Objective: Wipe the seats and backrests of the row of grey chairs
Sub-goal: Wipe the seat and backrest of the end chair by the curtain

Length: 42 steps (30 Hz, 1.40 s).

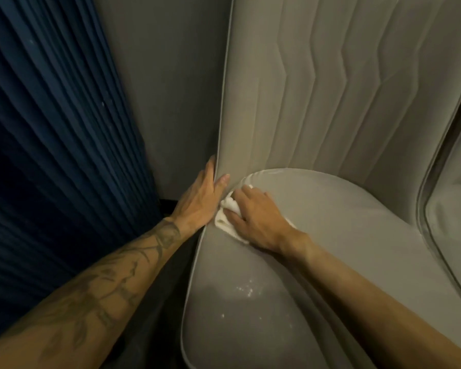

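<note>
A grey upholstered chair fills the right half of the head view, with a rounded seat and a tall quilted backrest. My right hand presses a white cloth onto the seat's back left corner, where seat and backrest meet. My left hand grips the backrest's left edge just beside it, thumb on the front, fingers behind. Small white specks lie on the front part of the seat.
A dark blue pleated curtain hangs at the left. A grey wall stands behind the chair. The edge of a second grey chair shows at the far right, close beside this one.
</note>
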{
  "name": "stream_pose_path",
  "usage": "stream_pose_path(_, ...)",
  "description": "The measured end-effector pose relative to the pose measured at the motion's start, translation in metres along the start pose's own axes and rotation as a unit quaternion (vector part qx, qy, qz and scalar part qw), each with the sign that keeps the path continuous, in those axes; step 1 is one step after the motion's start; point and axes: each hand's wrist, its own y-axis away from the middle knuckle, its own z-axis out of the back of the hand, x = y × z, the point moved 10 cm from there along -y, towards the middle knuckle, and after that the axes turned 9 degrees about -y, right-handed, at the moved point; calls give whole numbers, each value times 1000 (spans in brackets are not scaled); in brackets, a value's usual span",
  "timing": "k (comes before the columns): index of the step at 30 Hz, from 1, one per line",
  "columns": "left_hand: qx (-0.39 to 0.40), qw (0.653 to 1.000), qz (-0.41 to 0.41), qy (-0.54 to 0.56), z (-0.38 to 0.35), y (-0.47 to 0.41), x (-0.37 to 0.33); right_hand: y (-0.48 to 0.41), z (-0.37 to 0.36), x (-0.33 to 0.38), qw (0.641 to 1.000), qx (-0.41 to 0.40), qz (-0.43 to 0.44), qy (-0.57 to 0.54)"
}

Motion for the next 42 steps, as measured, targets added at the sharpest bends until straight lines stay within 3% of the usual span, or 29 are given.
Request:
stream_pose_path(3,-21,1000,2,-16,1,3,-1,38,-10,41,991,39,89,-93)
stream_pose_path(5,-24,1000,8,-18,2,5,-3,50,-4,38,987,71,120,-82)
stream_pose_path(7,-23,1000,15,-13,2,7,-6,42,18,-5,995,40,73,-44)
stream_pose_path(11,-34,998,46,5,-3,19,-4,43,54,-107,989,-36,-140,17)
stream_pose_path(14,-46,997,66,-4,-6,24,0,58,40,-58,994,-75,-74,-22)
stream_pose_path(17,-48,996,72,-20,-4,23,2,80,17,-4,997,-6,7,-75)
stream_pose_path(19,-32,996,77,-18,-5,23,0,88,25,-8,998,9,20,-64)
stream_pose_path(21,-10,997,76,-22,-5,25,0,88,42,-35,999,-11,-12,-30)
stream_pose_path(25,27,998,46,-26,-8,37,-1,91,59,-80,982,-72,-174,14)
stream_pose_path(28,2,999,47,-27,-6,41,-2,100,34,-10,992,-89,-87,-23)
stream_pose_path(30,-7,999,46,-27,-7,40,-4,113,16,36,997,-51,-9,-62)
stream_pose_path(32,-5,999,41,-32,-7,41,-4,117,20,37,998,-21,8,-60)
stream_pose_path(34,-6,998,43,-35,-6,41,-1,116,37,8,999,-38,-21,-21)
stream_pose_path(37,-15,999,41,-28,-6,41,-3,126,62,-67,979,-63,-194,14)
stream_pose_path(39,-23,999,35,-33,-6,41,-3,139,66,-74,959,-104,-264,16)
stream_pose_path(42,-28,998,33,-36,-6,39,-1,140,40,-3,980,-105,-167,-5)
